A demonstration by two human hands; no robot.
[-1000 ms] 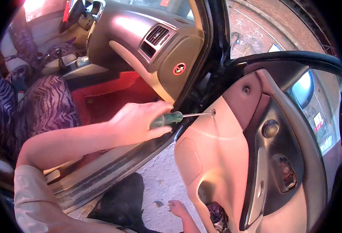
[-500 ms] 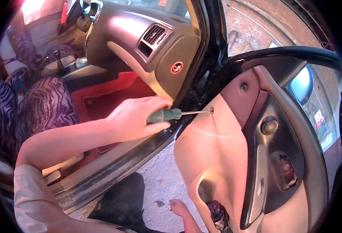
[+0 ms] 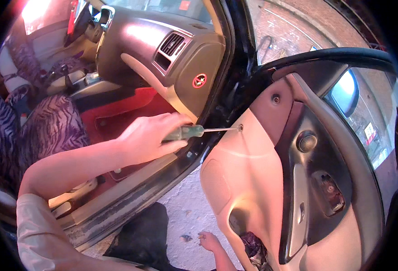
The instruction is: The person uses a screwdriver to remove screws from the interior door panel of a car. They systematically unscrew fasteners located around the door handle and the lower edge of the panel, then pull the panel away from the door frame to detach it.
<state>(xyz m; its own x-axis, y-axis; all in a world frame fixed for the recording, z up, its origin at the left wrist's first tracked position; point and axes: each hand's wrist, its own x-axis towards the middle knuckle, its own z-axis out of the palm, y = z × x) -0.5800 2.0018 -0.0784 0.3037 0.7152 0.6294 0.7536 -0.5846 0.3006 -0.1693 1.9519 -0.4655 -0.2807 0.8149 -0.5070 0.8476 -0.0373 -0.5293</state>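
Observation:
My left hand is closed around the green translucent handle of a screwdriver, its thumb below and fingers over the top. The thin metal shaft runs level to the right. Its tip meets a small screw hole near the front edge of the beige door panel of an opened car door. Low in the view, my right hand is held over the pale ground beside the door pocket. Its fingers are slightly bent and apart, and I see nothing in them.
A second recessed hole, a round speaker and an uncovered handle recess mark the door. Dark cloth fills the door pocket. Left are the door sill, a zebra-patterned seat and the dashboard.
The view has shifted slightly, so the door and dashboard sit a little further left. The screwdriver tip stays at the same hole, and my left hand keeps its grip.

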